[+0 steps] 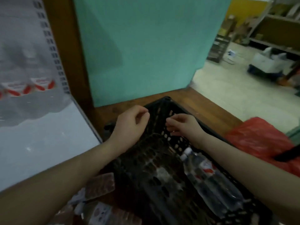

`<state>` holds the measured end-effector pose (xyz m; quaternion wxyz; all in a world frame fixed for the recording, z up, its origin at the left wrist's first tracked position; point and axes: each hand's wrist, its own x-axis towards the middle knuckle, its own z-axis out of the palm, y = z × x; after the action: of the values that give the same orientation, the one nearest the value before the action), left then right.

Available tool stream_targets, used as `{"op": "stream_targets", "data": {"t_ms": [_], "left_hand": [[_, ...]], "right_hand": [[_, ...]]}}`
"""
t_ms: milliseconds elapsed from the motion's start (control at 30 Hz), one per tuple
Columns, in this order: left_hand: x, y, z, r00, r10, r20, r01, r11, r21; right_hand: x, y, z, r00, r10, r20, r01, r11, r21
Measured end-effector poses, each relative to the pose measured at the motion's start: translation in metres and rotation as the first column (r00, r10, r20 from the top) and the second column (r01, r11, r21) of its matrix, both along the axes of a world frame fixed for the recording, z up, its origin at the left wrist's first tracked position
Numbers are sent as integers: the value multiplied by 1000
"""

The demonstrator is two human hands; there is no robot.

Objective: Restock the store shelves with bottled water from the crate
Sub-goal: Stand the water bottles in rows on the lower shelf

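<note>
My crate (146,184) is matt black perforated plastic. Its bottles (215,184) are clear, glossy plastic. The tabletop (203,101) is worn brown wood, and the shelf (40,151) looks like smooth white metal.

bottles (209,174) in crate (155,184), right side | crate on table (203,101) | shelf (40,143) left of crate

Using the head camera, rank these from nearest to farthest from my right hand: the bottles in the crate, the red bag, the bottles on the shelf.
1. Crate bottles: lying in the crate, just below the right hand.
2. Red bag: to the right, beside the crate.
3. Shelf bottles: far left, beyond the left hand.
</note>
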<state>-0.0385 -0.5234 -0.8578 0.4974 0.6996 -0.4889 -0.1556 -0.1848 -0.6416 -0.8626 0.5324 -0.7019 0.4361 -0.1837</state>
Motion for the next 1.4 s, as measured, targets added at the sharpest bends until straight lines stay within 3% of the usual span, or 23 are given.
{"op": "stream_targets", "data": {"t_ms": [133,167,267,367,533,767,833,967,1067,1167,1233,1333,1400], "left_hand": [[-62,-41,-22,980,-196,19,178,922,344],[-75,-49,-32,970,-243,11,214,874,436],[-104,-59,-59,937,-343,-66,307,720,623],[-118,-59,-71,925,-363,-111,332,632,700],[-120,-58,-76,937,-324,-132,310,596,741],[-117,-51,-72,934,-264,-240,355,641,681],[-115,-46,-71,923,-268,-274,384,646,660],[-105,-36,-71,909,-245,-337,410,665,624],[-103,-31,-71,884,-246,-397,429,763,484],[-99,-30,-67,928,-121,-352,231,929,290],[-89,-29,-57,952,-52,-301,109,978,179],[-65,-19,-30,959,-99,-265,122,990,73],[-45,-9,-15,928,-175,-330,195,981,27]], "right_hand": [[-61,-30,-34,919,-16,-394,-15,997,-74],[-71,-33,-41,845,16,-535,-82,992,-100],[-92,-30,-61,491,101,-865,-361,928,-96],[-97,-24,-82,280,97,-955,-463,885,-46],[-106,-26,-125,210,-97,-973,-482,855,-189],[-107,-21,-111,376,-42,-926,-427,879,-213],[-99,-17,-101,491,10,-871,-434,870,-235],[-82,-12,-75,804,38,-593,-275,909,-314],[-63,-1,-49,956,41,-291,-142,932,-335],[-42,10,-22,995,-29,-96,-6,939,-343],[-30,13,-7,999,-34,-39,20,943,-332],[-21,16,16,999,36,-5,-36,942,-333],[-19,17,30,996,84,36,-70,954,-292]]}}
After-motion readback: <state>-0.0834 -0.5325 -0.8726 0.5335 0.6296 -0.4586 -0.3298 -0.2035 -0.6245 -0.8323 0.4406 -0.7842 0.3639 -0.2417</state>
